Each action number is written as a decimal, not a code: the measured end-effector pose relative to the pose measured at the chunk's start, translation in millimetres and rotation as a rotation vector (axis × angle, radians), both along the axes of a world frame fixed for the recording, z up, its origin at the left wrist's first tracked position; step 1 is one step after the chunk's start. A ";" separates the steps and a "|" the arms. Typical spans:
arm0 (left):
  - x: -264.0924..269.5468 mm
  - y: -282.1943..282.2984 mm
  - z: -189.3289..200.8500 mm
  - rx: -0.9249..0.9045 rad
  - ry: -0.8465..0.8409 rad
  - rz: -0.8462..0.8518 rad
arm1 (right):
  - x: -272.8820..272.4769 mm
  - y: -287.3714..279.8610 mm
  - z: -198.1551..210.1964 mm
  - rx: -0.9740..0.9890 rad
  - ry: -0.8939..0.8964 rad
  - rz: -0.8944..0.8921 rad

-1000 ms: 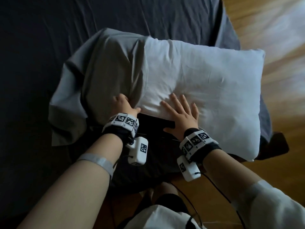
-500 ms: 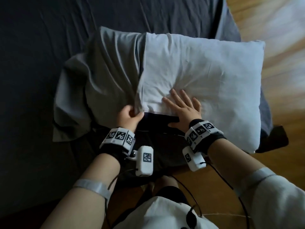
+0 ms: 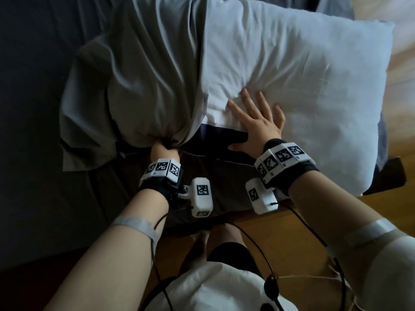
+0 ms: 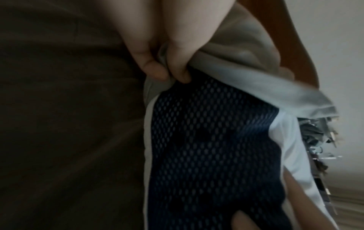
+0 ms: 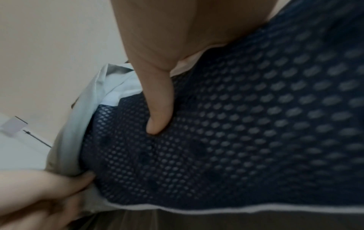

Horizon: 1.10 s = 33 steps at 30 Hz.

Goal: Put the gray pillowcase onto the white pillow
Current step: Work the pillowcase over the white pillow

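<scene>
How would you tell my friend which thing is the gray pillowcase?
Look at the dark bed, then the big white pillow lying on its near edge. The gray pillowcase is the wrinkly cloth pulled over the pillow's left end, pinched by the left hand. It's gray, while the pillow is white.

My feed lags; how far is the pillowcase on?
Done: the gray cotton pillowcase covers the left end of the white pillow. In hand: the left hand grips its hem; the right hand presses the pillow. Left: most of the pillow is bare.
</scene>
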<state>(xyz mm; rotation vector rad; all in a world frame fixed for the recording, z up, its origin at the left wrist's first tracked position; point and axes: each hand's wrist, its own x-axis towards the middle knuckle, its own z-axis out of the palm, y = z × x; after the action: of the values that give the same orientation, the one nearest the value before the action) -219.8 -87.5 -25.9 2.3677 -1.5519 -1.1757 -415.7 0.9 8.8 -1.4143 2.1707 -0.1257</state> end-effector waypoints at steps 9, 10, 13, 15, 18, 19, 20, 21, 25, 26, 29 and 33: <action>-20.6 54.7 26.8 0.412 0.265 -0.134 | -13.1 -3.7 5.4 0.057 0.068 0.032; -17.8 44.0 31.3 0.414 0.199 -0.226 | -14.3 -1.8 6.1 0.062 0.064 0.049; -18.6 8.0 60.6 0.243 -0.069 -0.570 | -11.9 0.6 6.2 0.059 0.049 0.064; -31.5 -13.4 78.5 0.041 0.033 -0.578 | -9.2 0.7 4.3 0.041 0.041 0.048; -62.6 -32.8 84.3 -0.153 0.103 -0.520 | -9.1 2.7 1.5 0.039 0.036 0.041; -72.4 -36.2 80.5 -0.160 0.096 -0.519 | -9.8 3.7 0.4 0.040 0.034 0.044; -79.9 -37.1 77.7 -0.158 0.084 -0.524 | -9.5 4.5 -0.2 0.032 0.033 0.047; -86.4 -36.9 75.9 -0.163 0.068 -0.530 | -9.0 5.4 -1.3 0.015 0.031 0.044; -100.5 -29.2 68.8 -0.143 0.008 -0.481 | -9.3 7.3 -5.6 -0.044 0.019 0.026; -101.7 -28.9 68.9 -0.146 -0.005 -0.478 | -9.1 7.3 -6.4 -0.038 0.018 0.030; -100.4 -30.9 67.9 -0.174 -0.049 -0.572 | -8.0 9.2 -7.0 -0.048 0.035 0.032; -91.8 -28.5 66.0 -0.221 0.101 -0.606 | -6.9 11.0 -5.7 -0.059 0.049 0.029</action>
<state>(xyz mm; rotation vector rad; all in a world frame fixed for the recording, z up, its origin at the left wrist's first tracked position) -311.6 -116.0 40.1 1.7169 -2.3067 -1.1025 -422.7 12.0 3.1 -1.4957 2.2015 -0.1478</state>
